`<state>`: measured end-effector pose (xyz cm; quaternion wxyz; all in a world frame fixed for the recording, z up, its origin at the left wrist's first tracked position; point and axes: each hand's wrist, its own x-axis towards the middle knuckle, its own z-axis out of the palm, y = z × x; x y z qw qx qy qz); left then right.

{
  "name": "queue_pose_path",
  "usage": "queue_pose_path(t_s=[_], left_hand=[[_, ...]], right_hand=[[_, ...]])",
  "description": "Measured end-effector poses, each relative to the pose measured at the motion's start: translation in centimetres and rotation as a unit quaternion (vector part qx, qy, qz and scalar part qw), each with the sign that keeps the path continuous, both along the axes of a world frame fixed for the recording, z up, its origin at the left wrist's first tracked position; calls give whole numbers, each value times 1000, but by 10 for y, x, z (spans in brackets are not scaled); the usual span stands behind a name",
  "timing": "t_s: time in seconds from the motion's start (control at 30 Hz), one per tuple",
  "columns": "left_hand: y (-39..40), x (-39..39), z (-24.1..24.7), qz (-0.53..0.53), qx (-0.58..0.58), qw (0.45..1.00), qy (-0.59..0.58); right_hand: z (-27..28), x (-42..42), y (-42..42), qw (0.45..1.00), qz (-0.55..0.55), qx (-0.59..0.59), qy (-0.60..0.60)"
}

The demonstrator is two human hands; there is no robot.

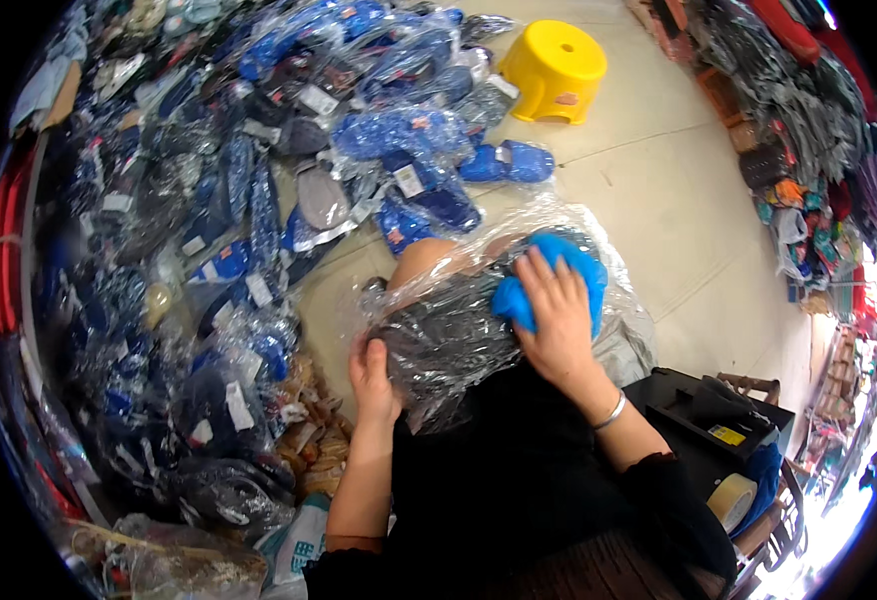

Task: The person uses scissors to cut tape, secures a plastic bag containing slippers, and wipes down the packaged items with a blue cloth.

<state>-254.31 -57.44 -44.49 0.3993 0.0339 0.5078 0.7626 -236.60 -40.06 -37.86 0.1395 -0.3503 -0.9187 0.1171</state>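
On my lap lies a dark pair of slippers or similar item in a clear plastic bag, its film crinkled and shiny. My left hand grips the near left edge of this bag, thumb on top. A bright blue cloth is bunched under my right hand, which presses it on the right part of the bag. The bag's loose clear film spreads out beyond the cloth. What exactly is inside the bag cannot be told.
Bagged slippers cover the floor ahead and to the left. A yellow plastic stool stands beyond my knees. At right is a black table or box with a tray and a roll of clear tape. Stacked goods line the far right.
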Motion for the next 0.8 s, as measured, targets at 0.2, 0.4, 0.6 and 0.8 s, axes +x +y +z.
queue_pose_path(t_s=[0.2,0.4,0.6,0.8], left_hand=[[-5,-12,0,-53,109,981,-149],[-4,-8,14,-61,62,989,-118],[-12,-18,13,-105,98,969,-198],[-15,-15,19,-93,152,961,-213]], right_hand=[[6,-70,-84,936,312,-130,95],[34,-74,-21,987,154,-28,28],[33,-89,-63,934,343,-65,69],[26,-90,-25,981,180,-44,61]])
